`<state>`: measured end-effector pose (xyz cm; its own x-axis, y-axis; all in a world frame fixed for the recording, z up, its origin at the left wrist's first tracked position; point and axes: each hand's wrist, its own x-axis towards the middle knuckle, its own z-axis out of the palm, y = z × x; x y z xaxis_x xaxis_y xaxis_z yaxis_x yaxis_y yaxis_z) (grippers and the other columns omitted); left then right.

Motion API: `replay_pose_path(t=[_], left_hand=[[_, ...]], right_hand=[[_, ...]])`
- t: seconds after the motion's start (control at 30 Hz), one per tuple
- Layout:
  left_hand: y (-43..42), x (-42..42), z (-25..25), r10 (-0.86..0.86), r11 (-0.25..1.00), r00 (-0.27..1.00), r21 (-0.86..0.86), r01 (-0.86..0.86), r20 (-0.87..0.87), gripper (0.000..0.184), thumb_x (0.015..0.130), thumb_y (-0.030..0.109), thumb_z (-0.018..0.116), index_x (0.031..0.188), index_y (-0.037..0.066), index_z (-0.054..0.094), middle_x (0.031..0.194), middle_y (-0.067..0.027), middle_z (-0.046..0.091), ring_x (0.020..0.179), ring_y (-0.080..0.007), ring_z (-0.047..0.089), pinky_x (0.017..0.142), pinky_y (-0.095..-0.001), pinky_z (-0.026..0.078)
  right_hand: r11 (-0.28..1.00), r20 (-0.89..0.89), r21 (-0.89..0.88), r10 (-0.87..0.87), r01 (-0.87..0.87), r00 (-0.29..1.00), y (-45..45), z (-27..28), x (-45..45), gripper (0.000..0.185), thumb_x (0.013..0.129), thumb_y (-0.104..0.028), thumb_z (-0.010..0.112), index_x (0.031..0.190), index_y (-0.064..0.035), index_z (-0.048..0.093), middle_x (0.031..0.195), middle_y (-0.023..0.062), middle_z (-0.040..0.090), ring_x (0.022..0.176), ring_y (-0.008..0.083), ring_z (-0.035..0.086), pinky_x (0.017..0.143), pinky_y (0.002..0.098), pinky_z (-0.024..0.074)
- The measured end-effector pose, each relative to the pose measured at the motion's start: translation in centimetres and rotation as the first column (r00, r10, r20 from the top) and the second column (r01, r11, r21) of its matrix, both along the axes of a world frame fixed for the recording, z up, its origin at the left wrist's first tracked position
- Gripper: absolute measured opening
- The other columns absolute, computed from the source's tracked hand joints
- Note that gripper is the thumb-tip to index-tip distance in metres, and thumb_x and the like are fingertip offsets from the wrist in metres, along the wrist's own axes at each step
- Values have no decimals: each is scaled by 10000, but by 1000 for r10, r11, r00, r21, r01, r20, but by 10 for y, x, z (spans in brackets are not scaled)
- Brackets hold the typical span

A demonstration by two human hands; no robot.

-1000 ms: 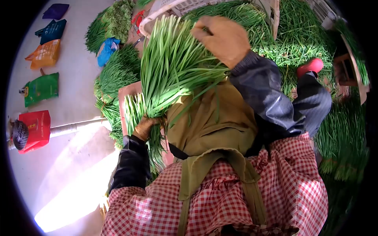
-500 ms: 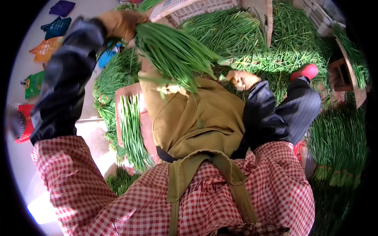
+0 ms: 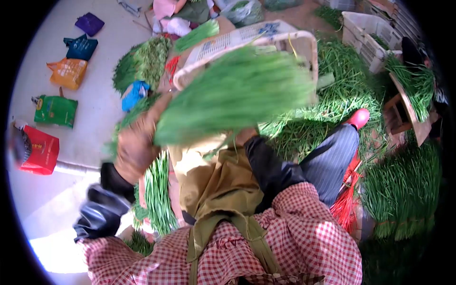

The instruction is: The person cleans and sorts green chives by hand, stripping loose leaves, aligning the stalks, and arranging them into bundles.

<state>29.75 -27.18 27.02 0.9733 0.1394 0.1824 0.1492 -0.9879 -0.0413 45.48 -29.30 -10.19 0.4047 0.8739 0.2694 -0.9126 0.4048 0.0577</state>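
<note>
A bunch of long green stalks (image 3: 232,95), smeared by motion, is held up in front of me over the apron (image 3: 218,175). My left hand (image 3: 140,140), in a brown glove, is closed round its left end. Beneath the bunch, my right hand (image 3: 246,137) is mostly hidden, with only a bit of the glove showing. Below my left hand, another bundle of stalks (image 3: 159,194) lies on a reddish board at my left.
A white basket (image 3: 311,57) stands just beyond the bunch. Loose stalks (image 3: 342,90) cover the ground ahead. Tied bundles (image 3: 403,190) and red strings (image 3: 346,204) lie at the right. Bags (image 3: 54,111) line the left floor. Part of a person (image 3: 183,9) shows at the top.
My left hand has come down and nearer with the bunch, which has swung up in front of the basket. My right hand has moved left, under the bunch. The view has shifted, showing more ahead.
</note>
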Motion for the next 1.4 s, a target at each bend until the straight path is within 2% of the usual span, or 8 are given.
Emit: replay_pose_path(t=[0.23,0.57,0.6,0.73,0.8,1.0,1.2,1.4], left_hand=[[-20,-145,-156,178,980,875,158,-119,-450,851,637,16,620,1410,178,304,1110,-147,541,837,-285,582,657,-363,469],[23,-48,-50,72,552,960,-791,-265,-272,415,780,212,711,1143,58,584,1012,-108,640,941,-209,605,875,-329,471],[35,-25,-48,69,830,937,-501,-245,-343,531,769,184,713,1214,-25,510,1098,-156,602,997,-206,588,873,-324,493],[44,38,-99,-139,583,853,-738,-340,-503,634,749,206,743,1264,-13,444,1288,-148,456,1082,-194,527,888,-319,472],[19,46,-118,-255,-148,928,-938,-314,-271,619,769,252,728,1259,-3,450,1259,-137,485,1077,-199,532,907,-322,458],[-5,8,-228,-467,-745,832,-374,-553,-300,486,832,336,648,1201,45,523,1086,-67,600,983,-161,573,821,-277,492],[1,8,-225,-319,-782,890,-440,-441,-326,427,845,355,627,1155,72,556,1011,-29,613,919,-123,579,823,-263,474],[-1,16,-235,-286,-742,940,-577,-340,-187,509,856,417,593,1211,64,501,1014,-6,570,904,-102,526,810,-254,437]], right_hand=[[963,66,234,124,-136,990,-27,33,7,865,857,-677,301,1447,-77,99,1422,182,312,1310,306,319,1111,458,212],[913,209,261,262,-312,942,-53,90,41,823,889,-631,273,1433,-37,105,1410,233,293,1294,335,342,1084,485,279],[881,217,292,318,-372,923,-57,98,43,833,885,-640,274,1440,-53,75,1422,238,261,1309,340,313,1056,502,326],[948,337,250,104,-196,936,-64,110,41,455,974,-427,260,1088,-43,477,1240,200,480,1219,314,436,1060,461,333],[983,380,174,-14,-56,925,-70,123,45,427,994,-351,272,899,-66,575,1155,176,553,1171,298,490,1052,442,350],[899,287,-167,-348,405,892,-115,98,125,289,910,-248,505,675,-89,558,1007,134,596,1033,260,543,914,367,429],[-114,794,-531,280,839,540,-225,140,131,338,849,-435,557,867,-110,649,942,97,619,916,218,558,834,355,435],[417,794,-218,602,882,-88,-214,156,14,229,876,-264,590,847,-43,645,816,89,611,793,210,558,720,374,433]])
